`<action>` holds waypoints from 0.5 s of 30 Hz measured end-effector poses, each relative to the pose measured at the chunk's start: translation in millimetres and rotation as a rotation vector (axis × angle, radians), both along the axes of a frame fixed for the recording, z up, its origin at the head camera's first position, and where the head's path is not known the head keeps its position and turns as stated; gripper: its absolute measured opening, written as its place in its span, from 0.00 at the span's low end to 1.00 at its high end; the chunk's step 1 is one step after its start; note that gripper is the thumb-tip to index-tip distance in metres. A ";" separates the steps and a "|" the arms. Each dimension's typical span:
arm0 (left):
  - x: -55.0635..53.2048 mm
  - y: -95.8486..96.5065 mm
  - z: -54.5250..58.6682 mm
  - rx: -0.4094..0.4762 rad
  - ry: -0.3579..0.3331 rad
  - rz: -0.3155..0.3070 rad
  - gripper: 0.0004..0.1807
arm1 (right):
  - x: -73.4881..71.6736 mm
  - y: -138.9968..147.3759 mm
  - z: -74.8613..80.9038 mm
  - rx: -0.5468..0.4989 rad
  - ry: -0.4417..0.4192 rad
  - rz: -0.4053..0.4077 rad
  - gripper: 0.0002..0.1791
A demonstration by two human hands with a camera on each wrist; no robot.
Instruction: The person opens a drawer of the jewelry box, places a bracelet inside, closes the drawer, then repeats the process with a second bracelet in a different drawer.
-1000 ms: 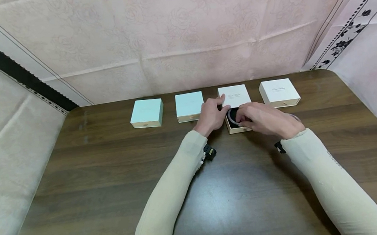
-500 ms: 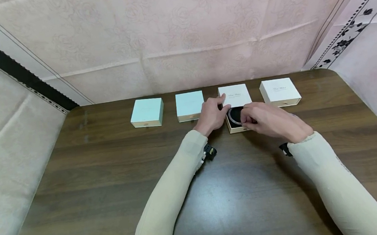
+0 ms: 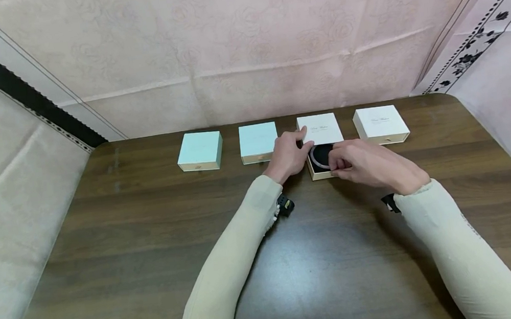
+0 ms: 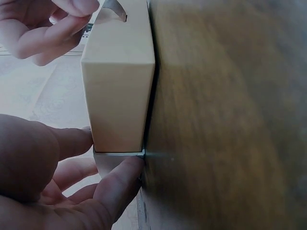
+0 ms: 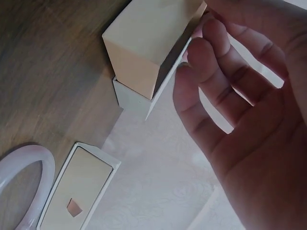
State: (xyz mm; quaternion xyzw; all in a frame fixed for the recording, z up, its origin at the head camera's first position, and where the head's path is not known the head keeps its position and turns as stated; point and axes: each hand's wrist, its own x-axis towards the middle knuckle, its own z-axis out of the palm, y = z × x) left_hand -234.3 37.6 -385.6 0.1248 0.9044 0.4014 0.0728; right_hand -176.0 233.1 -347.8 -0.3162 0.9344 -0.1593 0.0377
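Note:
A white drawer box [image 3: 319,128] stands third in the row, its cream drawer [image 4: 117,103] pulled out toward me. My left hand [image 3: 287,156] holds the white sleeve at its left side, thumb low near the drawer joint and forefinger on top. Inside the drawer's black lining lies a pale bangle [image 3: 315,162], its right part hidden by my right hand [image 3: 371,163]. The right fingers curl over the drawer's right front, tips at the bangle's edge; whether they pinch it I cannot tell. In the right wrist view the curled fingers [image 5: 199,91] come right beside the drawer rim.
Two mint boxes [image 3: 199,151] stand to the left, the nearer mint box [image 3: 257,141] beside my left hand. Another white box [image 3: 380,124] stands at right. A second pale bangle [image 5: 45,170] shows close to the right wrist camera. Patterned cloth [image 3: 245,52] rises behind the wooden table [image 3: 153,251].
My right hand has shifted slightly right and its fingers have drawn back from over the bangle, so more black lining shows. My left hand keeps its place on the box.

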 end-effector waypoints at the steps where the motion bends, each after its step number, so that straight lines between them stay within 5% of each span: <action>1: 0.0 0.1 0.2 0.001 0.001 0.001 0.29 | 0.2 0.2 0.3 0.002 -0.011 -0.002 0.10; 15: 0.1 0.4 0.1 -0.001 -0.009 0.007 0.29 | 0.6 -3.3 -0.9 0.083 -0.008 0.007 0.11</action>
